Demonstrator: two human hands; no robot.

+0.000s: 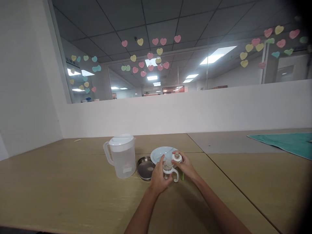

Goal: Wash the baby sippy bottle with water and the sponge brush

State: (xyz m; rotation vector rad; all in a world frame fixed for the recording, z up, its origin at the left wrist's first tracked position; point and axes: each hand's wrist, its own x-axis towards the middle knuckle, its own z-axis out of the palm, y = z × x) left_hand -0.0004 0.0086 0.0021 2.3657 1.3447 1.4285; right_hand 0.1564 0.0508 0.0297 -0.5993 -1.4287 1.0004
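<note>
My left hand (159, 178) is wrapped round a small clear container (167, 168) with a white, hook-shaped handle. Just to its right and a little higher, my right hand (185, 165) grips a white round cap (176, 157) with a clear nozzle on top. A translucent disc or flap shows between the two pieces; whether it joins them I cannot tell. Behind my hands lies a pale blue plate (159, 153). The round metal tin (145, 169) stands just left of my left hand.
A translucent lidded pitcher (123, 161) stands left of the tin, its handle facing left. Something thin and green (182, 175) shows below my right hand. A teal cloth (290, 143) lies at the far right, near the white wall (170, 113).
</note>
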